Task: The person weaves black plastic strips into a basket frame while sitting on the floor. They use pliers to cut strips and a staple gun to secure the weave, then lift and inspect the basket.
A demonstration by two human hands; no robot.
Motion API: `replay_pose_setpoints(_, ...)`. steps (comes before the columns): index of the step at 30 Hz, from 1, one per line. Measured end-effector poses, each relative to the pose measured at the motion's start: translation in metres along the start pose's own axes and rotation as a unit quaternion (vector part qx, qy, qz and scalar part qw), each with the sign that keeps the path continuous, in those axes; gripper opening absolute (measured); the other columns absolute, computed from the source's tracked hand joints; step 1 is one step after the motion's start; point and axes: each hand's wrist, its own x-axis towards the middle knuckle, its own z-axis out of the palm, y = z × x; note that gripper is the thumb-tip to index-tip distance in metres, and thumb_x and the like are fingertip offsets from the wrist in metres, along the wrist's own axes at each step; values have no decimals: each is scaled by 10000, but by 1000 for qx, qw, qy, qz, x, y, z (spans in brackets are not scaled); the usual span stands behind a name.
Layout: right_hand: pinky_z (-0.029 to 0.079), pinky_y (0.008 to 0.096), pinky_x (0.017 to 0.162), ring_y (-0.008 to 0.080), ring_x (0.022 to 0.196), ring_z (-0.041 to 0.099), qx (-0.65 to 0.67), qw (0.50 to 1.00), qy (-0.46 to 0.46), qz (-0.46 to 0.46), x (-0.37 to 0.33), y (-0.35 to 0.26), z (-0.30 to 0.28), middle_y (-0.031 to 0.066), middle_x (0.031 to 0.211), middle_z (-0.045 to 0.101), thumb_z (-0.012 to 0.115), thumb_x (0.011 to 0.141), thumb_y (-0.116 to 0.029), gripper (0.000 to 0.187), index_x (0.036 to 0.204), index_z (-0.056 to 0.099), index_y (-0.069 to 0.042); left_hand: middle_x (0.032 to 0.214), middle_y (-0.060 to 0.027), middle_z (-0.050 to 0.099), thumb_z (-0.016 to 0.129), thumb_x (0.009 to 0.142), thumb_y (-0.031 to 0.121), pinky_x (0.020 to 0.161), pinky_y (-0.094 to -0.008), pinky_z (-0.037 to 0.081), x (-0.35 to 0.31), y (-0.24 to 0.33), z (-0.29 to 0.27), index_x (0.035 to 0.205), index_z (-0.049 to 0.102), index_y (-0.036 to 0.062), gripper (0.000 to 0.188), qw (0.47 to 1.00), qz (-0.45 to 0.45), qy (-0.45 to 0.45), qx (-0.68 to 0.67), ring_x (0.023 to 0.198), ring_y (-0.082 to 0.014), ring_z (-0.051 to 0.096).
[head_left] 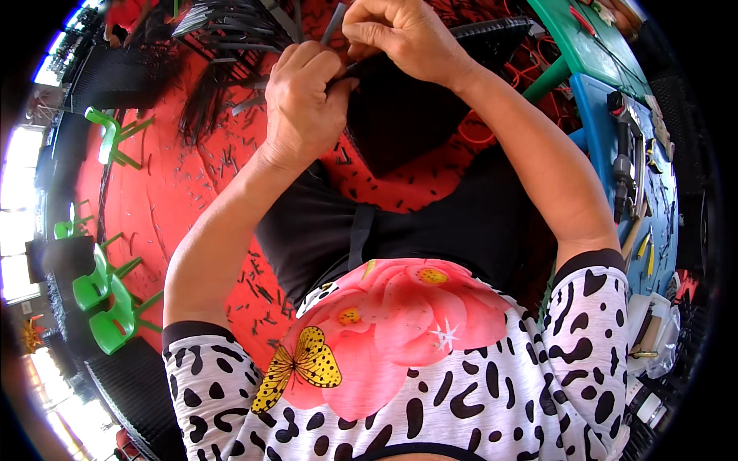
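The black piece (400,115) is best steadied by the closed left hand (304,100); what is pinched by the right hand (400,37) cannot be told

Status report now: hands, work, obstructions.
Left hand closed at edge of black piece. Right hand pinched close by, hold unclear. Grey strip juts beside left hand. Possible snag: black strips, left.

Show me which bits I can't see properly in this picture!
All in the head view:
Left grip: its back faces the camera, hiding its palm.
Right grip: the top edge cuts some off.
Dark scraps on the red floor: too small to tell what they are.
Windows: glare hides the outside.
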Motion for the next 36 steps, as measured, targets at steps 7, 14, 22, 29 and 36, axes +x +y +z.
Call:
replay_pose_setpoints(7,469,373,611,318,686,625,-124,990,39,-49,2,0,1,175,707,606,569,838,-121,124,809,581,-2,768,-105,558,633,584,-117,620,-352,439,0,2,-4,672,500,12,204,986,153,-16,70,712,-281,554)
replay_pose_setpoints(14,473,381,615,332,703,630,-111,990,47,-67,3,6,-2,185,717,607,572,829,-117,123,798,584,2,887,-118,629,647,599,-126,685,-355,474,8,1,-3,674,484,2,220,984,163,-33,57,763,-301,589)
replay_pose_setpoints(22,482,374,620,315,707,641,-112,992,33,-37,2,1,-2,180,720,617,564,826,-104,116,801,585,7,841,-117,633,665,664,-110,627,-288,465,4,5,-10,691,478,-12,213,996,50,-67,28,696,-262,581)
replay_pose_setpoints(29,505,337,614,247,712,661,-151,981,60,-104,0,7,12,116,740,656,596,810,-187,146,861,650,-61,744,-97,523,644,674,-88,639,-268,427,7,17,-23,842,576,-17,195,993,-61,-99,-3,664,-205,525)
replay_pose_setpoints(36,461,268,542,146,606,605,-54,944,277,-170,-50,0,-37,54,682,601,668,779,-70,76,789,605,-31,725,-84,534,597,657,-124,572,-251,383,20,14,-11,717,508,-29,144,986,-64,-121,-99,611,-177,486)
